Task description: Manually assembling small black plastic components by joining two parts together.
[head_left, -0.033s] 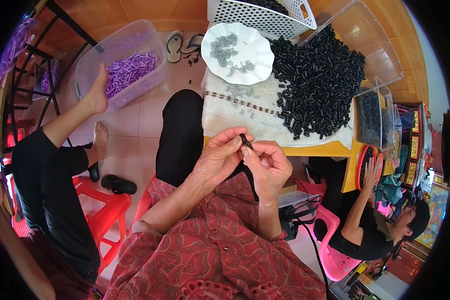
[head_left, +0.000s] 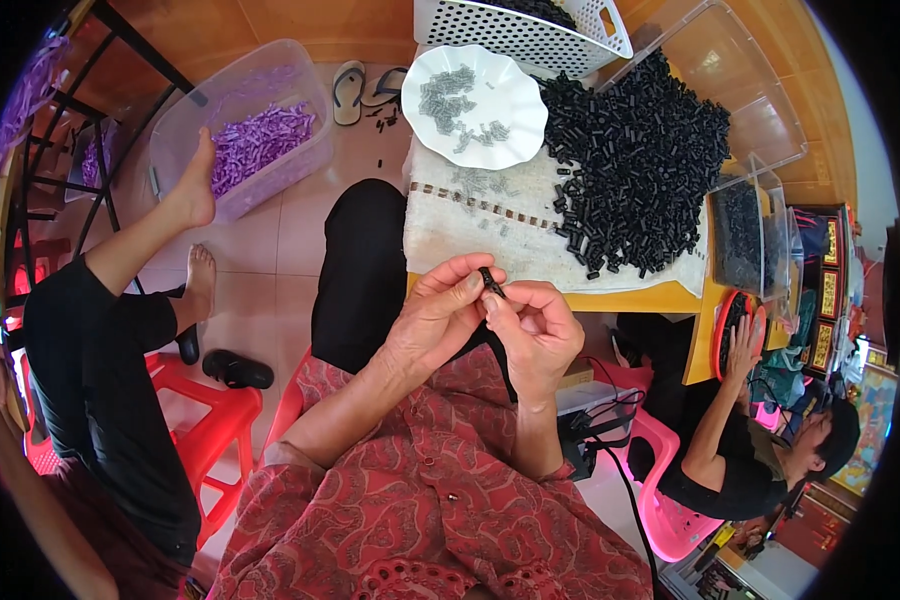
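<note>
Between my fingertips, just off the table's near edge, is a small black cylindrical piece [head_left: 488,279]. My left hand [head_left: 436,312] pinches its upper end with thumb and forefinger. The thumb and forefinger of my right hand [head_left: 534,335] are closed on its lower end; whether a second small part sits there is hidden by the fingers. Past my hands, a white cloth [head_left: 460,245] covers the tabletop. A large heap of similar black pieces [head_left: 635,165] lies on it to the right. The white scalloped plate [head_left: 520,130] holds small clear pieces [head_left: 448,95], and more are scattered on the cloth.
A white perforated basket [head_left: 530,45] stands at the back, with clear plastic bins [head_left: 760,230] to the right. One co-worker [head_left: 730,450] sits at right, a hand over a red tray [head_left: 722,335]. Another person's legs [head_left: 100,400] are at left, near a bin of purple strips [head_left: 260,145].
</note>
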Demonstrator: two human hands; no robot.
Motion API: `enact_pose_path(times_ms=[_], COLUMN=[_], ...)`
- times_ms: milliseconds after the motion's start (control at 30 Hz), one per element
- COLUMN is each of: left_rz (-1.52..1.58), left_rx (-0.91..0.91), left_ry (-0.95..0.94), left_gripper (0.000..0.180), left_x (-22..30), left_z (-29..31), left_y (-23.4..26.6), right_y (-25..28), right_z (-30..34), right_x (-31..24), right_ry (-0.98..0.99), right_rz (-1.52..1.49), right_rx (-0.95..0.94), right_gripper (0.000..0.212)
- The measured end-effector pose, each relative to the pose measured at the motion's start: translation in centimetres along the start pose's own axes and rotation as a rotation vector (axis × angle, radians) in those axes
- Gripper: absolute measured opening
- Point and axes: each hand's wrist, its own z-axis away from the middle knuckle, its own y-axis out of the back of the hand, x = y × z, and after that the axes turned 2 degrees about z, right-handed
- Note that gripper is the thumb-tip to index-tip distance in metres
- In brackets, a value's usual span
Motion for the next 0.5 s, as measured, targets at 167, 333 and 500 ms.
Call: enact_pose_path(times_ms=[167,333,500], left_rz=[-0.009,0.025,-0.002], left_rx=[0.035,0.072,0.074], left_ry=[-0.012,0.042,0.057], left_gripper=[0.023,0.024,0.025], left_x=[-0.2,-0.6,-1.2], left_z=[0.0,-0.3,-0.5], left_y=[-0.6,-1.0,-1.2], right_y=[0.2,0.8,1.4], right_z=[0.0,0.0,0.2], right_x=[0.4,0.4,0.5], right_ry=[0.026,0.073,0.078], right_rz=[0.001,0.016,0.002], right_rx=[0.008,0.009,0.034], right_gripper=[0.014,0.014,0.014])
